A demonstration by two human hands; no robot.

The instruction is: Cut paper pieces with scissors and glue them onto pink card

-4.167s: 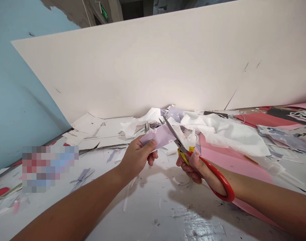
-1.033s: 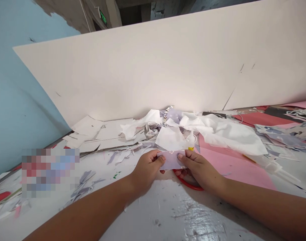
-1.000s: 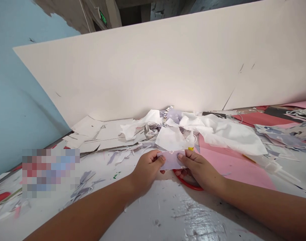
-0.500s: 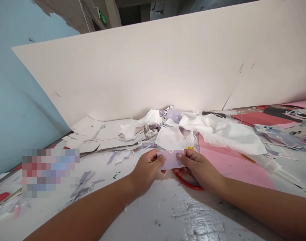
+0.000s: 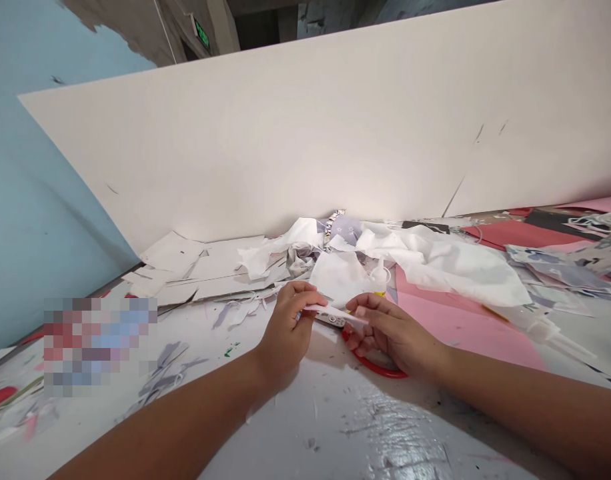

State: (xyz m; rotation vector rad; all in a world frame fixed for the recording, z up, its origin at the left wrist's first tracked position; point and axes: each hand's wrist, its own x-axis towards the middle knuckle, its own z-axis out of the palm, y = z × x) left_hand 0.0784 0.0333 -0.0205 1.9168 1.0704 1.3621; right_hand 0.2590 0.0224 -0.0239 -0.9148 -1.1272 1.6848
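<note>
My left hand (image 5: 291, 323) pinches one end of a thin, pale lavender piece of patterned paper or cloth (image 5: 341, 313), which is turned nearly edge-on. At the other end, my right hand (image 5: 385, 327) has its fingers loosely curled and apart, with the tip of the piece in front of them. Beneath the right hand lies a pair of scissors with red handles (image 5: 385, 370); their metal pivot shows under the piece. Just beyond the hands stands a small white glue bottle (image 5: 379, 277) with a yellow label, beside a white sheet (image 5: 339, 275).
Cut grey-white cardboard (image 5: 225, 260) lies at the back left. Crumpled white cloth (image 5: 445, 260) spreads behind a pink sheet (image 5: 465, 323). A second white bottle (image 5: 553, 333) rests at right. Lavender scraps (image 5: 168, 360) lie at left. A tall white board (image 5: 285, 147) borders the table's back.
The lavender piece has gone from facing me flat to nearly edge-on. My right fingers have loosened from its right end, while my left hand keeps hold and has turned.
</note>
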